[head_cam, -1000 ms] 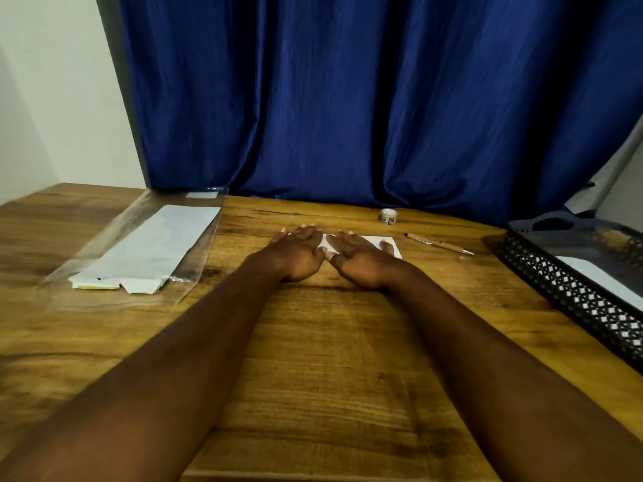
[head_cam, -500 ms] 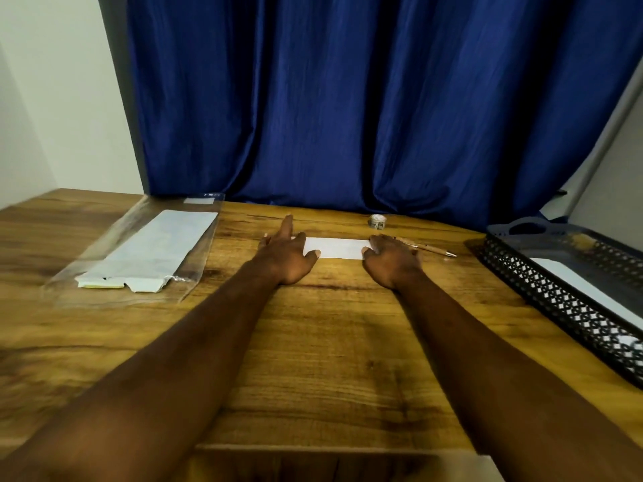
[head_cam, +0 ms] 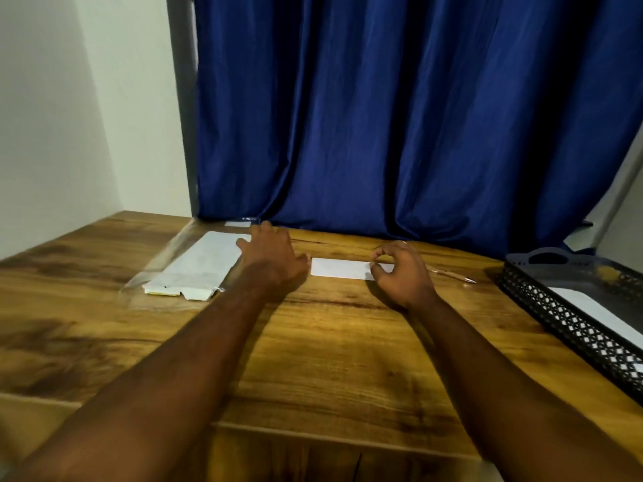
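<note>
A white folded paper (head_cam: pixel 339 268) lies flat on the wooden table (head_cam: pixel 330 360), far from me. My right hand (head_cam: pixel 403 273) is at the paper's right end, its fingers curled, with thumb and forefinger closing on the paper's edge. My left hand (head_cam: pixel 273 260) hovers left of the paper with straight, spread fingers. Its fingertips reach over the right edge of a clear plastic sleeve (head_cam: pixel 163 273) that holds white envelopes (head_cam: pixel 205 262). The left hand holds nothing.
A pen (head_cam: pixel 452 275) lies just right of my right hand. A black lattice tray (head_cam: pixel 570 325) with a white sheet (head_cam: pixel 591 306) in it stands at the right edge. A blue curtain (head_cam: pixel 400 116) hangs behind the table.
My left hand left the paper and moved left and away, over the plastic sleeve. My right hand's fingers went from pressing the paper's right end to curling at it. The camera tilted up.
</note>
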The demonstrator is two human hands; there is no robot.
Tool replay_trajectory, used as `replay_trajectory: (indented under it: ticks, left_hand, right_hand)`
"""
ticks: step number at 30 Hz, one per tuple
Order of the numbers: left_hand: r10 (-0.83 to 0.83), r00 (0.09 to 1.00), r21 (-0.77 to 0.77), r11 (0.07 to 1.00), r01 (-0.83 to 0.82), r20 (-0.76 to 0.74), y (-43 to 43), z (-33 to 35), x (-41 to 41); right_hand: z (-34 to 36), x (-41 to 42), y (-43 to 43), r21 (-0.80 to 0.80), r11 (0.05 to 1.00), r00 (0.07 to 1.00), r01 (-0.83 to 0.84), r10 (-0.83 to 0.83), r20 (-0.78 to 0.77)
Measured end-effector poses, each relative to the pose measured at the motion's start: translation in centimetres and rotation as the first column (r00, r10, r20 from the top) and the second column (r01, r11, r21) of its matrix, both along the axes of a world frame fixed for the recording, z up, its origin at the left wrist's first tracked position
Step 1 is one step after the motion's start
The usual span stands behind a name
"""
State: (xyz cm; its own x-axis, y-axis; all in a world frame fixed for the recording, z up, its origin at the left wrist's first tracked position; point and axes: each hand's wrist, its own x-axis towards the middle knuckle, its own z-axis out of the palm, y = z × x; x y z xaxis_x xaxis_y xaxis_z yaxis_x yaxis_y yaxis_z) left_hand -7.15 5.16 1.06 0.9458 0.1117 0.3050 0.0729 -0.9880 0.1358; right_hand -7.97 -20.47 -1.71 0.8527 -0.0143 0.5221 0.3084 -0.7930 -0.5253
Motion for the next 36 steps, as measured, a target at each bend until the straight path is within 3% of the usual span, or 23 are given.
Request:
replay_trajectory:
  ticks: [3, 7, 11, 15, 18, 23, 29, 36]
  left_hand:
    - [0.16, 0.969, -0.033, 0.985, -0.169, -0.191, 3.7, 1.2, -0.3]
    - [0.183, 0.911, -0.003, 0.98, -0.198, -0.368, 8.1, 2.7, -0.8]
    - [0.074, 0.85, 0.031, 0.997, -0.068, -0.522, 11.3, 2.8, -0.8]
    - [-0.074, 0.801, -0.092, 0.995, 0.023, -0.594, 12.7, 3.3, -1.3]
    - [-0.112, 0.745, -0.012, 0.99, 0.139, -0.657, 13.0, 4.3, -3.4]
    - [-0.166, 0.778, -0.06, 0.985, 0.164, -0.606, 15.4, 3.3, -3.6]
    - [-0.288, 0.877, -0.131, 0.958, 0.256, -0.386, 17.3, 1.2, -3.3]
    - [-0.368, 0.893, -0.212, 0.924, 0.319, -0.26, 19.0, 1.2, -3.4]
  right_hand:
    - [0.6, -0.2, 2.4, -0.14, 0.981, 0.991, -0.135, 0.134, -0.013]
    - [0.9, -0.6, 5.7, -0.191, 0.939, 0.957, -0.286, 0.27, -0.109]
    - [1.0, -1.2, 8.6, -0.28, 0.892, 0.934, -0.355, 0.325, -0.149]
    - [1.1, -1.9, 10.8, -0.291, 0.867, 0.914, -0.405, 0.375, -0.155]
    - [0.9, -2.7, 12.2, -0.286, 0.853, 0.9, -0.436, 0.405, -0.164]
    - [0.8, -4.1, 14.4, -0.265, 0.842, 0.882, -0.469, 0.436, -0.177]
    - [1.5, -5.6, 16.8, -0.258, 0.837, 0.876, -0.482, 0.463, -0.134]
    - [1.6, -6.5, 19.8, -0.308, 0.808, 0.863, -0.502, 0.492, -0.116]
